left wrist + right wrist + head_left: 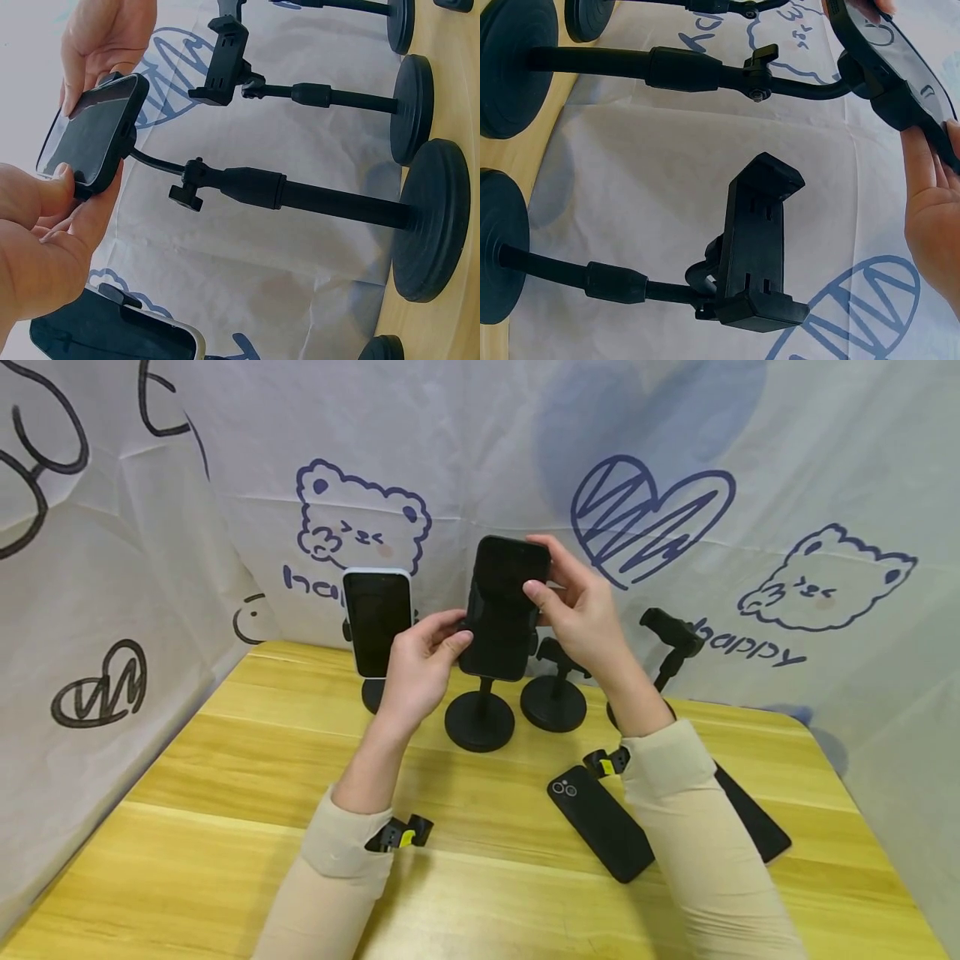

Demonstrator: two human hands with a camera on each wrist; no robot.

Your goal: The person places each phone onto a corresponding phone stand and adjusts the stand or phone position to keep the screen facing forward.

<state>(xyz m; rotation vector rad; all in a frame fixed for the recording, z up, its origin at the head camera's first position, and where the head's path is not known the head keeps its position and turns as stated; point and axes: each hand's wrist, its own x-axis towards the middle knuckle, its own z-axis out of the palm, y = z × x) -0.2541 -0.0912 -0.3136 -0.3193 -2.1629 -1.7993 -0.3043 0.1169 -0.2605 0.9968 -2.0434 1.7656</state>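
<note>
A black smartphone [504, 610] sits upright in the clamp [896, 105] of a black phone stand [480, 723], screen toward me. My left hand [420, 670] pinches its lower left edge, thumb on the front and fingers behind. With thumb and fingers, my right hand [581, 610] grips the upper right edge. The left wrist view shows both hands at opposite long sides of the phone [97, 139], over the stand's thin bent neck [159, 163]. Most of the clamp is hidden behind the phone in the head view.
To the left, a light-framed phone [378, 625] stands in another holder. Two stands with bare clamps, a short one [555, 702] and a taller one [671, 633], are to the right. A black phone [602, 823] lies face down; another dark device [756, 818] is partly under the right sleeve.
</note>
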